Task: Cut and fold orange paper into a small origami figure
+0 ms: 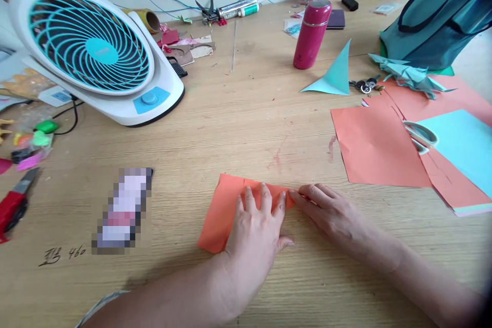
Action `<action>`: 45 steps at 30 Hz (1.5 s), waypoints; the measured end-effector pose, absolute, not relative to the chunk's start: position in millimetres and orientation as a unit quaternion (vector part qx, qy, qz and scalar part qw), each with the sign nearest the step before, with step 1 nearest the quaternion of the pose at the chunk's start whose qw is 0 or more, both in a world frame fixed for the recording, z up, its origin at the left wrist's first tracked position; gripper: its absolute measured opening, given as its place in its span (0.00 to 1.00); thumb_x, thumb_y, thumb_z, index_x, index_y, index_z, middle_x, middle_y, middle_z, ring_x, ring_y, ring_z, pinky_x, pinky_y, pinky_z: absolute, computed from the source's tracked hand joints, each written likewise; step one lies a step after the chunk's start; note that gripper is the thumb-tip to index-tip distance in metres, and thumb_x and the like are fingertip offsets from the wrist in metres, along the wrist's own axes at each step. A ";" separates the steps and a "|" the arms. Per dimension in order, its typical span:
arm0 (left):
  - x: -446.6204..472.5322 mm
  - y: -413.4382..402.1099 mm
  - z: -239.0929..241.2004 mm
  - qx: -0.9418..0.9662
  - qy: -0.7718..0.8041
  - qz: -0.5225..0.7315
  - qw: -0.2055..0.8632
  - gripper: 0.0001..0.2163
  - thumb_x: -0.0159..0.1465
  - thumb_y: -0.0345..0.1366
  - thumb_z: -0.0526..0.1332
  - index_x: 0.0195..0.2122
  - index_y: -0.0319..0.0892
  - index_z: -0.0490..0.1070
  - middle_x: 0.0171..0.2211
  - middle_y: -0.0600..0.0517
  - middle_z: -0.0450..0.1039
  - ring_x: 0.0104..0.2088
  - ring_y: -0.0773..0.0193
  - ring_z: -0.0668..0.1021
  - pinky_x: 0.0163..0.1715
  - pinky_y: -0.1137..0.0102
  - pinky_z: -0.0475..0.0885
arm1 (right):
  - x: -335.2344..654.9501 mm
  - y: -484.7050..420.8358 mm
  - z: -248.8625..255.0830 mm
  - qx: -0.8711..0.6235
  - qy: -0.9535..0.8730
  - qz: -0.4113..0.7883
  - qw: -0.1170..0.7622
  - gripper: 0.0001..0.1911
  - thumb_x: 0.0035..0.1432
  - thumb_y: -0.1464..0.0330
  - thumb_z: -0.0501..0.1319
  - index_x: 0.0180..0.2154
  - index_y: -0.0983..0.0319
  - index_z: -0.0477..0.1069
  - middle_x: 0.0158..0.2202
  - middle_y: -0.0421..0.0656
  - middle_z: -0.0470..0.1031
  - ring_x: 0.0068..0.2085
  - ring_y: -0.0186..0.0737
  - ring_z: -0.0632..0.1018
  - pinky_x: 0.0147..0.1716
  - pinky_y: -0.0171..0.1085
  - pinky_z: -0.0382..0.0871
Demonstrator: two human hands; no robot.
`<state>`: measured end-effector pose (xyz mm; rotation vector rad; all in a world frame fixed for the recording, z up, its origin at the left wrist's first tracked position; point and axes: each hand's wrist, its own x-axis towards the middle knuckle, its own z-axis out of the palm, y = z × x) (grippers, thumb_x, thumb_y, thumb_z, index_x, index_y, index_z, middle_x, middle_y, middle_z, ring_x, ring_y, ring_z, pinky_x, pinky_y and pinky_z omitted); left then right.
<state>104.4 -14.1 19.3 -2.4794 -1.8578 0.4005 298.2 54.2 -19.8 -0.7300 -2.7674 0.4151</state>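
Note:
A folded sheet of orange paper (218, 210) lies on the wooden table in front of me. My left hand (258, 220) rests flat on it with spread fingers, hiding much of its middle and lower right. At the paper's right corner, my right hand (332, 215) pinches the tip between thumb and fingers. The paper narrows toward that corner, and a crease line runs down near its upper middle. Exactly how the layers are folded under my left hand is hidden.
Left stand a white fan (161, 87), a blurred phone (125, 207) and a red-handled cutter (15, 202). Right lie orange sheets (380, 148), scissors (423, 133) and blue paper (465, 148). Behind are a folded blue paper piece (334, 77), a magenta flask (312, 36) and a teal bag (434, 25).

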 end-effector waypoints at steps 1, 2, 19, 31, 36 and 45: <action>104.4 -15.5 17.1 -0.790 -0.600 0.123 0.005 0.39 0.57 0.59 0.66 0.67 0.48 0.62 0.62 0.35 0.66 0.57 0.36 0.73 0.50 0.48 0.73 | 297.9 54.2 -20.3 -0.247 -0.950 0.141 0.126 0.19 0.67 0.76 0.49 0.57 0.62 0.67 0.42 0.51 0.72 0.38 0.47 0.72 0.36 0.43 0.73; 104.2 -16.8 15.2 -0.787 -0.605 0.120 -0.001 0.39 0.57 0.59 0.66 0.67 0.49 0.61 0.63 0.36 0.65 0.59 0.35 0.71 0.49 0.48 0.74 | 297.8 54.1 -20.9 -0.245 -0.951 0.141 0.127 0.20 0.67 0.76 0.50 0.58 0.63 0.66 0.42 0.52 0.72 0.38 0.47 0.72 0.36 0.44 0.73; 99.4 -20.2 7.5 -0.784 -0.607 0.122 -0.045 0.43 0.57 0.56 0.67 0.70 0.50 0.54 0.70 0.36 0.54 0.66 0.32 0.63 0.50 0.46 0.76 | 298.3 54.5 -21.8 -0.235 -0.955 0.102 0.146 0.27 0.68 0.77 0.50 0.66 0.65 0.55 0.44 0.54 0.72 0.40 0.48 0.73 0.37 0.44 0.74; 100.0 -19.1 9.6 -0.775 -0.609 0.159 -0.053 0.44 0.59 0.61 0.62 0.72 0.52 0.47 0.71 0.38 0.49 0.68 0.35 0.60 0.54 0.48 0.74 | 297.5 52.8 -28.5 -0.224 -0.965 0.073 0.110 0.31 0.64 0.75 0.51 0.68 0.68 0.52 0.44 0.53 0.71 0.37 0.48 0.69 0.34 0.45 0.71; 99.2 -20.1 10.3 -0.777 -0.610 0.149 -0.048 0.43 0.59 0.63 0.60 0.72 0.52 0.49 0.71 0.38 0.50 0.67 0.35 0.61 0.56 0.46 0.71 | 298.2 52.4 -30.3 -0.224 -0.968 0.051 0.105 0.32 0.64 0.75 0.51 0.68 0.68 0.52 0.44 0.53 0.70 0.38 0.48 0.69 0.36 0.45 0.72; 96.0 -19.8 3.5 -0.790 -0.598 0.128 -0.025 0.44 0.58 0.66 0.58 0.71 0.50 0.51 0.70 0.36 0.52 0.67 0.31 0.61 0.65 0.41 0.56 | 313.6 48.6 -28.1 -0.198 -0.977 0.030 0.075 0.29 0.64 0.76 0.51 0.65 0.75 0.57 0.56 0.60 0.68 0.48 0.53 0.71 0.46 0.49 0.73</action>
